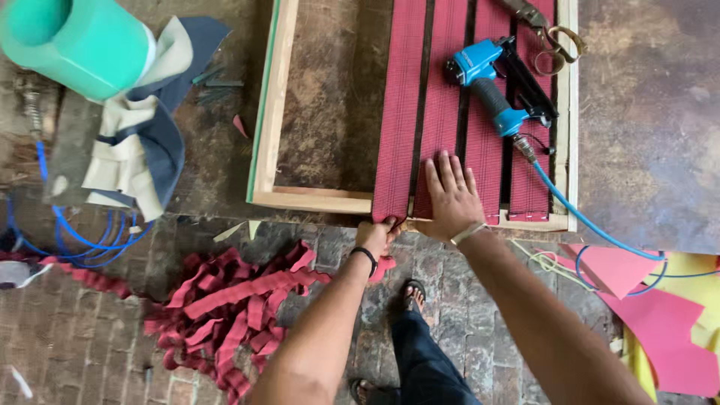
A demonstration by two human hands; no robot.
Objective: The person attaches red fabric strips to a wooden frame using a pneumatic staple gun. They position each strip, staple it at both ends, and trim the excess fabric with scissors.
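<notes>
Left hand (375, 236) pinches the red strap (397, 112) end at the wooden frame (274, 105) near edge, pulling it taut; right hand (450, 199) presses flat, open, pinning straps on the frame.

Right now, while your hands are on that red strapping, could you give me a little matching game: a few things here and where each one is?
Things:
1. staple gun
2. green roll
3. heap of red webbing
4. right hand

Places:
A. on the brick floor, below the frame
B. flat on a stretched red strip
C. top left corner
D. lying on the strips, blue hose attached

Pairs: 1-D, 2-C, 3-A, 4-B
</notes>
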